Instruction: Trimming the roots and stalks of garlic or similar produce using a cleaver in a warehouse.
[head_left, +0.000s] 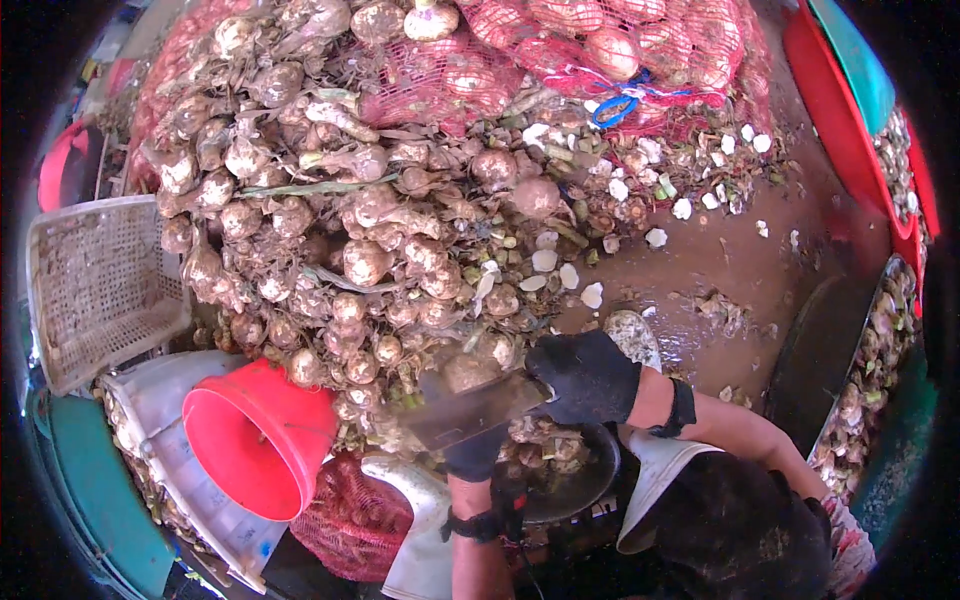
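My right hand (589, 377), in a black glove, is closed around the handle end of a wide-bladed knife (476, 411). The blade, blurred, lies across the front of my left hand (474, 450), also black-gloved. A round, soil-covered bulb (466, 371) shows just beyond the blade, at my left fingers; the blade and blur hide whether they grip it. Below the hands, a dark round basin (600, 469) holds cut pieces. A large heap of muddy bulbs with dry stalks (367, 262) spreads out in front of me.
Red mesh sacks of bulbs (615, 52) lie behind the heap. A red bucket (262, 442) and a whitish plastic basket (105, 285) stand at left. White slices (544, 260) are scattered on the wet brown floor (697, 277). A long trough of trimmings (870, 360) is at right.
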